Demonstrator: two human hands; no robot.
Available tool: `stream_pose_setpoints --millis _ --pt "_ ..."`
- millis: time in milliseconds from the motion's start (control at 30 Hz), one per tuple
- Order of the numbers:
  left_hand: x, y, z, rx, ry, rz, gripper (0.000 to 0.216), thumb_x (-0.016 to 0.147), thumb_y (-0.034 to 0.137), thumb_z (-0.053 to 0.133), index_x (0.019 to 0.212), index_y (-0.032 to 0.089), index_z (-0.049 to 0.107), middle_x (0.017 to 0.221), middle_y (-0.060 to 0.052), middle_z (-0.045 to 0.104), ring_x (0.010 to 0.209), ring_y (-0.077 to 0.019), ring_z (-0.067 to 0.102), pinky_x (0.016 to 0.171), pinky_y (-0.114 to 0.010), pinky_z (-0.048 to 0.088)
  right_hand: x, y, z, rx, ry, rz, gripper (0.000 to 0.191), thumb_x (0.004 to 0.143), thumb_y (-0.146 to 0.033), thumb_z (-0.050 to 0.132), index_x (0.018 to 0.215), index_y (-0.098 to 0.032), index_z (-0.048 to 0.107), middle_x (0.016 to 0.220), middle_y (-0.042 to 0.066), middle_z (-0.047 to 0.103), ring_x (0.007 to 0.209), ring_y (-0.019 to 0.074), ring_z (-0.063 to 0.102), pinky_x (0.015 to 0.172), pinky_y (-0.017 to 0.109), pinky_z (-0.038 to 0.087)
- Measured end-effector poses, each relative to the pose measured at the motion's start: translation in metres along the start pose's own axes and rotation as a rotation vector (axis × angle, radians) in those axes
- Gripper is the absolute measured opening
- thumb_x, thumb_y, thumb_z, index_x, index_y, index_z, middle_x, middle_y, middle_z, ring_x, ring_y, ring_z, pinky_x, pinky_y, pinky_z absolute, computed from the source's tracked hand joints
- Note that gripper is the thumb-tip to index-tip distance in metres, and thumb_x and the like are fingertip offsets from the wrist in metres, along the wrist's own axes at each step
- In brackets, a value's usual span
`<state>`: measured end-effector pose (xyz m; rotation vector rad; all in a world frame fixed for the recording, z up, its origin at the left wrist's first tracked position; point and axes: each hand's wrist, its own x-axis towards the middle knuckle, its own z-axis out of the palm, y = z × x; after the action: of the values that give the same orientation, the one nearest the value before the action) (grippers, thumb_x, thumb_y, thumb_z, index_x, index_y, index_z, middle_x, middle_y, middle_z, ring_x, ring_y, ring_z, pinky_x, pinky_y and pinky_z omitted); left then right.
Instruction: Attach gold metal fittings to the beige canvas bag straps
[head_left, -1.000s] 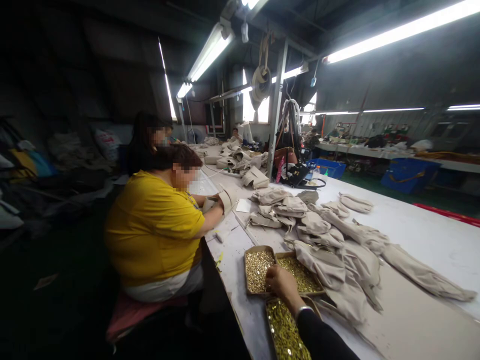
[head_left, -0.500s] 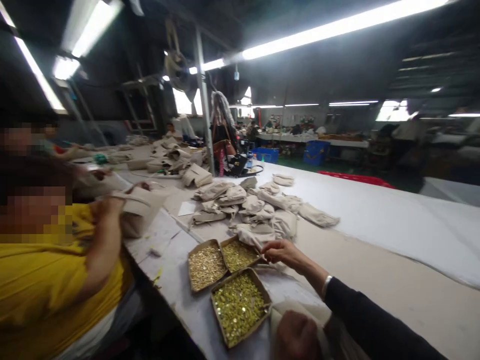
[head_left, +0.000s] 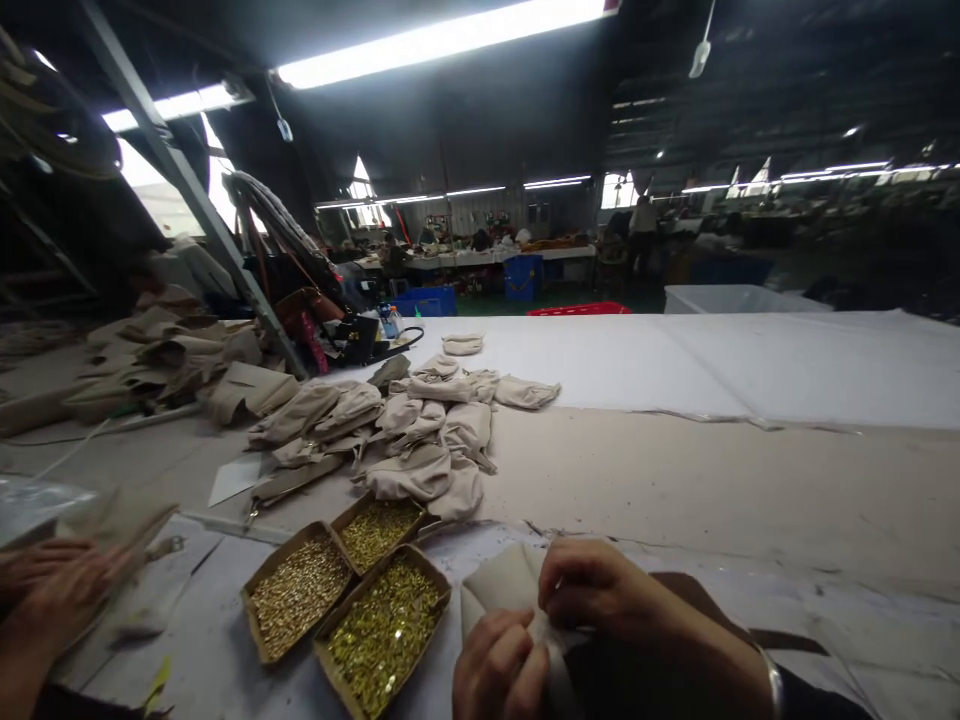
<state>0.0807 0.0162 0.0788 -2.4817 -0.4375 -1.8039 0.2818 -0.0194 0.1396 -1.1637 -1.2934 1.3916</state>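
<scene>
A beige cloth piece [head_left: 504, 583], perhaps part of a bag, is in front of me at the bottom of the view. My left hand [head_left: 504, 668] is closed on its near side, fingers curled. Just to the right, my right hand [head_left: 589, 588] is pinched shut against the cloth; whatever sits between its fingertips is hidden. Left of my hands stand three shallow cardboard trays of small metal fittings: a near tray [head_left: 324, 650] with yellow-gold pieces, a left tray [head_left: 251, 610] with paler gold pieces and a back tray [head_left: 339, 522] with yellowish ones.
Beyond the trays lies a pile of beige cloth pouches [head_left: 409, 470]. A co-worker's hands [head_left: 60, 585] rest on cloth at the far left. A slanting metal post [head_left: 199, 200], bags [head_left: 315, 300] and white sheeting [head_left: 600, 360] are farther back. A brown strap [head_left: 787, 640] lies at right.
My right hand has come back from the back tray's edge to the cloth beside my left hand. The view has swung right, so the co-worker in yellow is mostly out of frame.
</scene>
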Motion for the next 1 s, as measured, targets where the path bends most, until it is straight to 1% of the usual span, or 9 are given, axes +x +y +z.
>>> stream_pose_setpoints --millis 67,100,167,233,300,500,667,867,1000 --pt "0.006 0.008 0.003 -0.010 0.048 0.043 0.019 0.099 0.010 0.054 0.091 0.022 0.067 0.078 0.002 0.071 0.082 -0.0148 0.077 0.079 -0.026 0.065 -0.015 -0.005 0.001 0.047 0.036 0.001 0.021 0.079 -0.039 0.083 0.082 -0.018 0.080 0.080 0.000 0.062 0.062 0.0112 0.055 0.058 0.025 0.042" --pt "0.007 0.011 0.005 -0.017 0.067 0.074 0.020 0.099 0.009 0.054 0.089 0.022 0.067 0.076 0.002 0.070 0.079 -0.0138 0.077 0.077 -0.024 0.064 -0.022 -0.007 0.002 0.046 0.052 -0.005 0.022 0.080 -0.041 0.084 0.082 -0.019 0.081 0.080 0.000 0.062 0.062 0.0109 0.054 0.058 0.025 0.042" --pt "0.007 0.014 0.006 -0.022 0.073 0.102 0.020 0.099 0.009 0.054 0.089 0.022 0.067 0.074 0.003 0.070 0.076 -0.0131 0.076 0.075 -0.023 0.064 -0.032 -0.008 0.003 -0.008 0.082 -0.044 0.021 0.080 -0.041 0.085 0.083 -0.021 0.083 0.081 0.000 0.064 0.067 0.0120 0.054 0.064 0.026 0.044" --pt "0.006 0.016 0.006 -0.011 0.044 0.097 0.019 0.100 0.013 0.054 0.092 0.024 0.068 0.075 0.003 0.071 0.074 -0.0136 0.075 0.073 -0.024 0.064 -0.038 -0.010 0.004 -0.050 0.098 -0.065 0.020 0.080 -0.042 0.086 0.083 -0.022 0.084 0.081 0.001 0.065 0.074 0.0145 0.057 0.071 0.027 0.045" --pt "0.005 0.018 0.005 -0.003 0.030 0.087 0.018 0.101 0.016 0.053 0.095 0.025 0.068 0.075 0.002 0.072 0.073 -0.0144 0.075 0.073 -0.026 0.065 -0.043 -0.011 0.006 -0.058 0.120 -0.064 0.021 0.080 -0.043 0.086 0.082 -0.023 0.084 0.081 0.001 0.065 0.078 0.0160 0.058 0.075 0.028 0.045" --pt "0.010 0.026 0.002 -0.011 0.059 0.099 0.017 0.101 0.017 0.055 0.094 0.024 0.068 0.073 0.002 0.071 0.073 -0.0137 0.075 0.073 -0.026 0.065 -0.049 -0.012 0.012 -0.010 0.157 -0.038 0.024 0.076 -0.046 0.089 0.079 -0.023 0.085 0.078 0.001 0.062 0.075 0.0154 0.057 0.070 0.028 0.043" --pt "0.010 0.029 0.000 -0.013 0.063 0.097 0.016 0.101 0.016 0.056 0.092 0.023 0.068 0.074 0.003 0.072 0.076 -0.0126 0.075 0.076 -0.025 0.064 -0.051 -0.014 0.018 0.033 0.152 -0.036 0.023 0.074 -0.047 0.090 0.080 -0.025 0.086 0.075 -0.001 0.060 0.071 0.0133 0.053 0.068 0.027 0.041" --pt "0.012 0.031 0.000 -0.026 0.080 0.117 0.013 0.098 0.017 0.063 0.087 0.021 0.068 0.078 0.002 0.072 0.077 -0.0117 0.074 0.078 -0.024 0.063 -0.051 -0.012 0.021 -0.010 0.148 -0.052 0.028 0.073 -0.052 0.091 0.080 -0.025 0.086 0.076 0.000 0.060 0.075 0.0149 0.056 0.069 0.027 0.042" --pt "0.021 0.032 0.001 -0.047 0.115 0.115 0.021 0.101 0.012 0.057 0.084 0.019 0.068 0.074 0.003 0.071 0.075 -0.0101 0.074 0.076 -0.020 0.062 -0.052 -0.013 0.020 -0.043 0.148 -0.084 0.032 0.074 -0.057 0.089 0.082 -0.026 0.087 0.076 0.000 0.060 0.075 0.0154 0.057 0.069 0.028 0.043"
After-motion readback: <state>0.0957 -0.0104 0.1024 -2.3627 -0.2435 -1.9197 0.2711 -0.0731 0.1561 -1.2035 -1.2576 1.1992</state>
